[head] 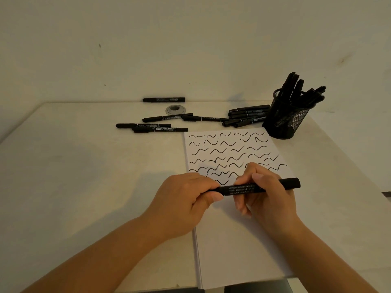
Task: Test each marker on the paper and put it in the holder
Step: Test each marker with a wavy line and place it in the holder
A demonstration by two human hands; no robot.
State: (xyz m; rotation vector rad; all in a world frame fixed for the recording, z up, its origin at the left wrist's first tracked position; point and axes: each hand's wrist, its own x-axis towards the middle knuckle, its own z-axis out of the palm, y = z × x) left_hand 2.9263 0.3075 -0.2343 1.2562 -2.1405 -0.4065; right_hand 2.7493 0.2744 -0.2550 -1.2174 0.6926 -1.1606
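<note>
A black marker (260, 187) lies level between both hands, just above the white paper (243, 240). My left hand (184, 199) grips its left end, which is hidden in the fingers. My right hand (268, 193) holds the barrel near the middle, and the right end sticks out past it. The upper part of the paper carries several rows of black wavy strokes (228, 153). At the paper's far right corner stands a black mesh holder (285, 117) with several markers upright in it.
Loose black markers lie on the table beyond the paper: a pile (247, 116) left of the holder, two pairs (152, 126) further left, one (164, 99) against the wall. A grey round cable grommet (175, 109) sits near the wall.
</note>
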